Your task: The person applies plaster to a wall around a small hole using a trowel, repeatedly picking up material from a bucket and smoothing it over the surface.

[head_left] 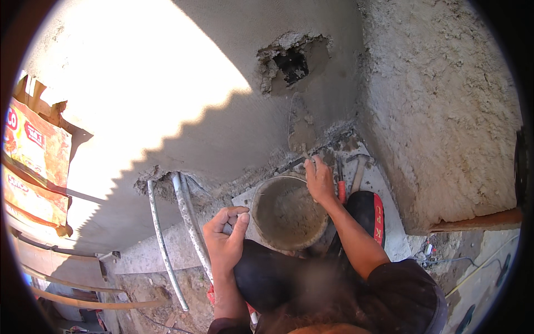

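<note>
A round bucket (265, 201) of grey mortar (295, 217) stands between my legs, close to the wall. My right hand (320, 181) is beyond its right rim, fingers closed round the handle end of a trowel. The mortar-smeared trowel blade (301, 125) points away from me, at the foot of the plastered wall (233, 133). Left of the bucket, my left hand (227, 236) is raised with curled fingers and the thumb up. Something grey shows between its fingers, too small to name. Above the trowel, the wall has a rough-edged dark hole (291, 64).
A hammer (360, 170) and a red-handled tool (341, 186) lie right of my right hand. Pale conduits (189, 217) come out of the wall at left. A rough wall (445, 111) bounds the right side. Orange bags (36, 161) are at far left.
</note>
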`<state>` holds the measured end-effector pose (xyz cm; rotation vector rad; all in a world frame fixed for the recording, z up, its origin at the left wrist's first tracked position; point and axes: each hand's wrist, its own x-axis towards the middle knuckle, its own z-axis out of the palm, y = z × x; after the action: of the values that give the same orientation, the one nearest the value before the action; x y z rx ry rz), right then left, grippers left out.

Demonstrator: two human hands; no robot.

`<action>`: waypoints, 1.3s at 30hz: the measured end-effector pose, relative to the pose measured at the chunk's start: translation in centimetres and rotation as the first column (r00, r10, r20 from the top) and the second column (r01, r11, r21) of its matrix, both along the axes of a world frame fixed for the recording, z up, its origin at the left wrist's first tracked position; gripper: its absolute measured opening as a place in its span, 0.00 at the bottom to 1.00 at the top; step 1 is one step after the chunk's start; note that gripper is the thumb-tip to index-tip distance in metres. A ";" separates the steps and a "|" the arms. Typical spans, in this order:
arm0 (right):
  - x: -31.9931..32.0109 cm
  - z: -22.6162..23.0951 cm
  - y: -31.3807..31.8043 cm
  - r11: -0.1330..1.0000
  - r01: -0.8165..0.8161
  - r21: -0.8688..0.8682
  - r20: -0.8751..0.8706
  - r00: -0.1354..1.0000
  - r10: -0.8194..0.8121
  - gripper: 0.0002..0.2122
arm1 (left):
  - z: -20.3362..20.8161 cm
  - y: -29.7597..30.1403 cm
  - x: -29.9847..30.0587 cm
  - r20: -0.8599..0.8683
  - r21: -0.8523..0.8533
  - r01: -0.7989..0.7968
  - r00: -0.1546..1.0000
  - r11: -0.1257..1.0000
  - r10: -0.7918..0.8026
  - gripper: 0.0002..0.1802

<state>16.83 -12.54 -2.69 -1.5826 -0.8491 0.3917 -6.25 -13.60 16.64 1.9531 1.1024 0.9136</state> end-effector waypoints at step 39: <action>-0.1 11.0 2.9 0.961 -0.237 0.143 -0.548 0.790 0.276 0.19 | -0.2 -0.3 0.6 0.080 0.000 0.010 0.997 1.000 -0.010 0.09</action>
<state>16.71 -9.60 8.36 -1.1830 -0.5988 0.9690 -5.63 -13.94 16.46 1.9031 1.0468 0.9774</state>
